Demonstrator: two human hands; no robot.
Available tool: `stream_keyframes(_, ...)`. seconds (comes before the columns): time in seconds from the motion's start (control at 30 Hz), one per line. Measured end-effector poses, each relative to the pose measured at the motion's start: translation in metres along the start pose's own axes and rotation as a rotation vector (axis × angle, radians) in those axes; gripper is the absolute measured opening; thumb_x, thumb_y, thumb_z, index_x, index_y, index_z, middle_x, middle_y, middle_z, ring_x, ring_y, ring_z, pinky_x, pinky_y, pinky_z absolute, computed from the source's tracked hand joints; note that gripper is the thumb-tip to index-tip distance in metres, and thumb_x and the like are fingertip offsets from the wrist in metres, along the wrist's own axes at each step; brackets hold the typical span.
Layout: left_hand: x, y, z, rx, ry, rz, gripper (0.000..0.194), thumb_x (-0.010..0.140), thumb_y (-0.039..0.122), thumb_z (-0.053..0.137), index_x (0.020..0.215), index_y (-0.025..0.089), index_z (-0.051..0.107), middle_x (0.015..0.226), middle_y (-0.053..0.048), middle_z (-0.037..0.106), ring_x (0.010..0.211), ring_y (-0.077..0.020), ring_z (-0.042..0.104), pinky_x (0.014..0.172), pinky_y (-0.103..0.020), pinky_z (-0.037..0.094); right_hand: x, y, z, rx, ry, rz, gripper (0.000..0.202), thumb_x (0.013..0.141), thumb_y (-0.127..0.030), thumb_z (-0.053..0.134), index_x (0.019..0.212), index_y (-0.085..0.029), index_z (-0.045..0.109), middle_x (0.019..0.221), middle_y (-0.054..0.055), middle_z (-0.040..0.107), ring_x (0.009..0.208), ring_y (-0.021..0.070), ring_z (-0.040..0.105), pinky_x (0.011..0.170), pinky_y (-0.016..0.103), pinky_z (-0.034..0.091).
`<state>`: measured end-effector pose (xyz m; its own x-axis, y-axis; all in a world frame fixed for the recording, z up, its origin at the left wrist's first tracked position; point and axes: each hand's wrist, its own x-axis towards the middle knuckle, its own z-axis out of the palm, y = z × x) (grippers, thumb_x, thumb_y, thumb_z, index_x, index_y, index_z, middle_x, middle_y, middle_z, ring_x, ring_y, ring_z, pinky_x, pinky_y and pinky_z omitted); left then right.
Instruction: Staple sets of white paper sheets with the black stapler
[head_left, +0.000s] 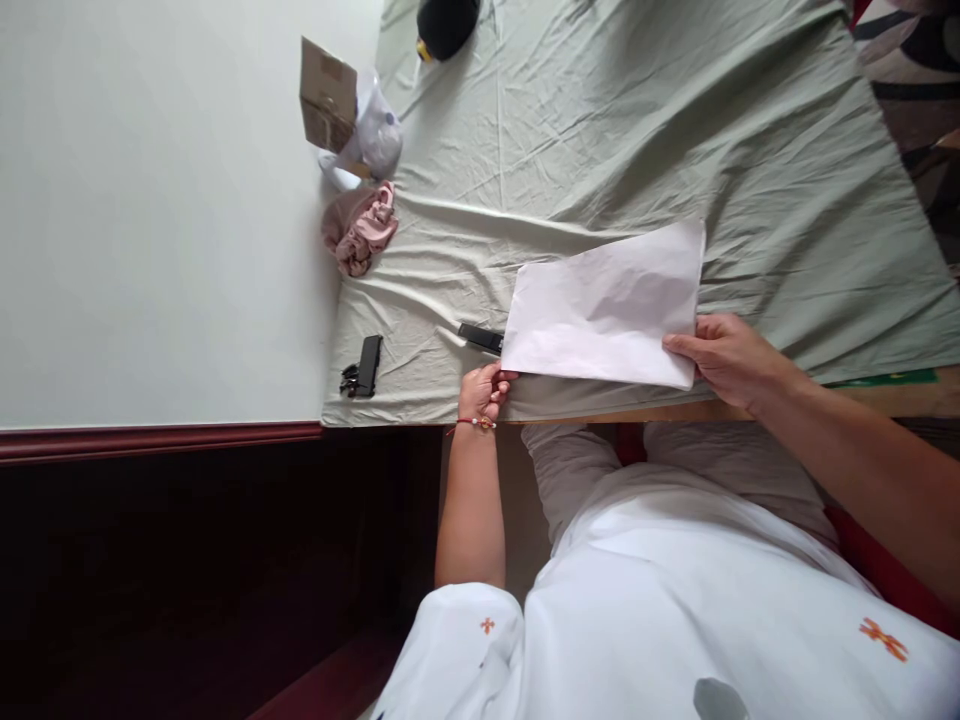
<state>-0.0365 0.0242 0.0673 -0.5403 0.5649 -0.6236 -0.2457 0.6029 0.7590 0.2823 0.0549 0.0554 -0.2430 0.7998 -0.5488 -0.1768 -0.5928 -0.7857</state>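
White paper sheets (607, 305), slightly wavy, lie at the near edge of the cloth-covered table. My right hand (731, 360) grips their right edge, thumb on top and fingers underneath. At the lower left corner of the sheets, my left hand (486, 390) is closed with its fingertips pinching that corner; a red beaded bracelet is on the wrist. A black stapler-like object (480, 338) sticks out from beneath the left edge of the paper, just above my left hand.
The table bears a wrinkled green cloth (562, 150). Along its left side are a cardboard box (328, 95), a plastic bag (379, 130), pink fabric (364, 235) and a black object (368, 365). A dark rounded item (448, 25) sits at the far edge.
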Motion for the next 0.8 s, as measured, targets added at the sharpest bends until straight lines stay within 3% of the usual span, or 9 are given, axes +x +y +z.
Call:
stream_keyframes(0.47,-0.002,-0.006,0.002,0.006,0.012,0.047,0.008,0.08,0.013,0.063,0.074,0.012,0.057,0.056,-0.003,0.066,0.034,-0.0016,0.041,0.036,-0.013,0.015,-0.005,-0.003,0.007,0.046,0.051,0.019,0.019,0.079,-0.006,0.065,0.062,-0.015,0.064,0.058,0.004,0.066,0.051,0.0104,0.056,0.048,0.019,0.042)
stream_keyframes(0.8,-0.004,-0.014,-0.003,-0.071,0.038,0.147,0.013,0.082,0.013,0.06,0.082,0.018,0.049,0.064,-0.001,0.069,0.04,-0.0037,0.045,0.039,-0.014,0.018,0.008,0.02,0.007,0.076,0.014,-0.083,0.014,0.072,-0.019,0.074,0.063,-0.024,0.064,0.06,0.0,0.066,0.054,0.0129,0.056,0.047,0.022,0.045)
